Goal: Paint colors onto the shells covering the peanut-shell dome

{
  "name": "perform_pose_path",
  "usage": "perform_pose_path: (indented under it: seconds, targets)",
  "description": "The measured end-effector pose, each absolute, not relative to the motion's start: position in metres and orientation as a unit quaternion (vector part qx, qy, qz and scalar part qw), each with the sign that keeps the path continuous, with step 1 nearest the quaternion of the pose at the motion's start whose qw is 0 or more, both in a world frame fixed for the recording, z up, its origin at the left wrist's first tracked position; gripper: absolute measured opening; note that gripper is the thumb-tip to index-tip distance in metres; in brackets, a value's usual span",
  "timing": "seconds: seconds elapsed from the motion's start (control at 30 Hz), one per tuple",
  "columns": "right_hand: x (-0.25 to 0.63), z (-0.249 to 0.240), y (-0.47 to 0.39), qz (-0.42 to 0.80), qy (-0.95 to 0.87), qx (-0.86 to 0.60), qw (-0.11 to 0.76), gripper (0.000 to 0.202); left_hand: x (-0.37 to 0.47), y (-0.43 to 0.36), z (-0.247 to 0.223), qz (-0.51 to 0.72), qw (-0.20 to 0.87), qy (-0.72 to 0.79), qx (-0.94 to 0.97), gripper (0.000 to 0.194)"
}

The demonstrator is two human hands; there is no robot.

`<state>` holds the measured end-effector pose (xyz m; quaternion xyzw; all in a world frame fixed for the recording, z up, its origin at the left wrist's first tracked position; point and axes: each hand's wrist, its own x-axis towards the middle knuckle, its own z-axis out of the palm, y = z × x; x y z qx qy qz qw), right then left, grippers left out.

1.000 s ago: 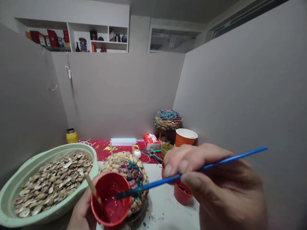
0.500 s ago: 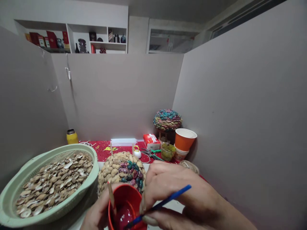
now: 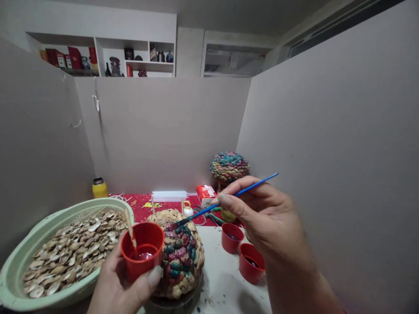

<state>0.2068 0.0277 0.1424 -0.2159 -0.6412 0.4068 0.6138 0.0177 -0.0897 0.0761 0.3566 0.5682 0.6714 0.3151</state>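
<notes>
Shell-covered dome [image 3: 179,257]: it is set on a dark round base [image 3: 188,301] in front of the person, near the middle of the desk [image 3: 218,281]. Part of its face has been coloured; a band of teal, purple and magenta is seen running from near the top down toward the lower edge. On both sides of that band, and along the top, the shells are pale and bare, so the colouring is judged to be only partly done.

A blue brush [image 3: 244,190] is pinched between the thumb and fingers of the right hand [image 3: 273,218], its dark bristles at the upper end of the coloured band. A red cup [image 3: 140,264], with reddish liquid and a wooden stick [image 3: 130,227] inside, is grasped in the left hand [image 3: 121,285], beside the dome. Two more red containers [image 3: 231,243] with dark liquid are placed to the right. Loose shells [image 3: 75,248] are held in a green basket [image 3: 9,266] at the left. Farther back, a second dome [image 3: 229,166] is seen, coloured over most of its visible surface.
</notes>
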Motion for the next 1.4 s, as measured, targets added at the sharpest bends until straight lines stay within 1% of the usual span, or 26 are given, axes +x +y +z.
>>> perform_pose_path:
  seconds: [0.13,0.27,0.5,0.73,0.9,1.03,1.17,1.4]
  targets:
    - [0.202,0.134,0.044,0.390,-0.680,-0.232,0.576,0.025,0.005,-0.081,0.070,0.682,0.302,0.547,0.381,0.062]
    - [0.195,0.125,0.051,0.383,-0.714,-0.233,0.538,0.023,-0.007,-0.074,0.058,0.705,0.279,0.534,0.374,0.062]
    - [0.186,0.124,0.048,0.374,-0.739,-0.226,0.512,0.019,-0.016,-0.067,0.049,0.704,0.233,0.553,0.380,0.049]
    - [0.186,0.125,0.046,0.350,-0.763,-0.235,0.489,0.016,-0.016,-0.066,0.050,0.695,0.208,0.556,0.405,0.051]
    - [0.197,0.132,0.047,0.332,-0.778,-0.240,0.476,0.018,-0.016,-0.065,0.051,0.683,0.205,0.566,0.414,0.048]
    - [0.200,0.131,0.045,0.316,-0.771,-0.252,0.492,0.017,-0.016,-0.065,0.050,0.683,0.214,0.561,0.416,0.049]
    - [0.194,0.126,0.043,0.328,-0.756,-0.230,0.517,0.016,-0.015,-0.066,0.049,0.683,0.218,0.564,0.410,0.051]
    - [0.193,0.129,0.044,0.328,-0.781,-0.223,0.481,0.015,-0.015,-0.065,0.048,0.684,0.223,0.564,0.407,0.052]
